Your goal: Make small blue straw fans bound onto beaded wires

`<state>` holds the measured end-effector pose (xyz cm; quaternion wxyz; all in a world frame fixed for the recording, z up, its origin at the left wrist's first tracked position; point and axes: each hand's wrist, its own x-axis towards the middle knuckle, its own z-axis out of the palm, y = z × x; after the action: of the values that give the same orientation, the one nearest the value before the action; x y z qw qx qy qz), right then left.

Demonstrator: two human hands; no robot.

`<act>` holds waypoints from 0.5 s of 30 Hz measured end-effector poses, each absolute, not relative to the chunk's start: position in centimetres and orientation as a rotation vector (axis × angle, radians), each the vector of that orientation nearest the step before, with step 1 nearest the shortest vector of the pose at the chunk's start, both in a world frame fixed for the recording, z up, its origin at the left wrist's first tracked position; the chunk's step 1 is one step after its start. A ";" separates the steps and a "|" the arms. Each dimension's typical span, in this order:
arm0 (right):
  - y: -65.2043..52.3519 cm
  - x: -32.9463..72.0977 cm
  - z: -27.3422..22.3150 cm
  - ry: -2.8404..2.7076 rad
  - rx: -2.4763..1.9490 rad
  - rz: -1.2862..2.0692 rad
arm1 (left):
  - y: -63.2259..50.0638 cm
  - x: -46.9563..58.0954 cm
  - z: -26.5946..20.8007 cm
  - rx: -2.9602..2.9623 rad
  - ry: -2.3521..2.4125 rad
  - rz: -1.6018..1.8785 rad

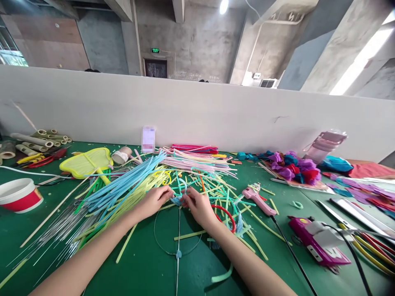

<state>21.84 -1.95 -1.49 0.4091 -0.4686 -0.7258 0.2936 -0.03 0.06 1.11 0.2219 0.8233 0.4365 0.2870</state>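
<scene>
Hands (156,199) pinch light-blue piece (176,200); green sign (155,50) reads "EXIT".

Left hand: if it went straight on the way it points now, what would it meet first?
The left hand would likely meet the light-blue piece at its fingertips first, then the right hand; exact depth is unclear in this one view.

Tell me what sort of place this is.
Most likely a craft workshop: the green table carries bundled blue strips, a pink glue gun and cut bamboo tubes, and a bare concrete wall rises beyond the low white partition.
</scene>
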 end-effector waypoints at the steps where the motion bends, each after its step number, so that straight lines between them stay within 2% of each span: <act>1: -2.0 21.9 -1.5 -1.826 -1.179 0.742 | 0.3 -0.6 1.4 2.296 1.177 0.750; 7: -2.0 21.8 -1.5 -1.831 -1.182 0.732 | 1.1 -1.8 1.7 2.340 1.155 0.724; 15: -2.1 21.8 -1.8 -1.813 -1.112 0.797 | -0.5 1.4 0.8 1.959 1.126 0.896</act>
<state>21.83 -2.05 -1.80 0.4216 -0.4439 -0.7239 0.3181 1.37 -0.46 0.82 0.3482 0.7555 0.4342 0.3456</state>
